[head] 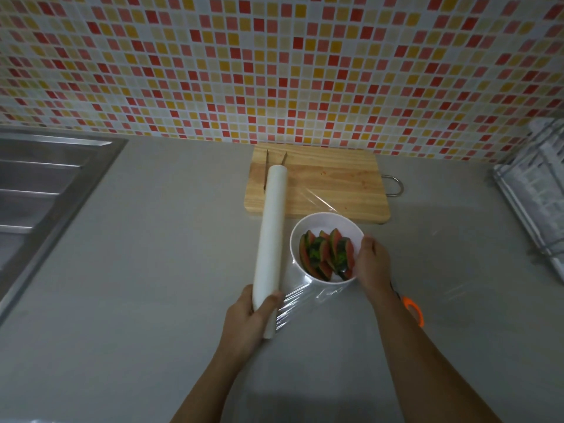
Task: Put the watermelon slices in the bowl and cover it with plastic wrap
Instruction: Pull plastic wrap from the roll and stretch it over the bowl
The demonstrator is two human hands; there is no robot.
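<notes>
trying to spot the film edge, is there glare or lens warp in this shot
Head view: dim, flat light; pale glare streaks on the plastic wrap near the roll and over the cutting board; wide-angle bend curves the tiled wall; the bowl is fairly sharp.

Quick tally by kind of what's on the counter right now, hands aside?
Bowl of watermelon slices: 1
Plastic wrap roll: 1
Cutting board: 1
Knife: 1
Orange-handled scissors: 1
Total: 5
</notes>
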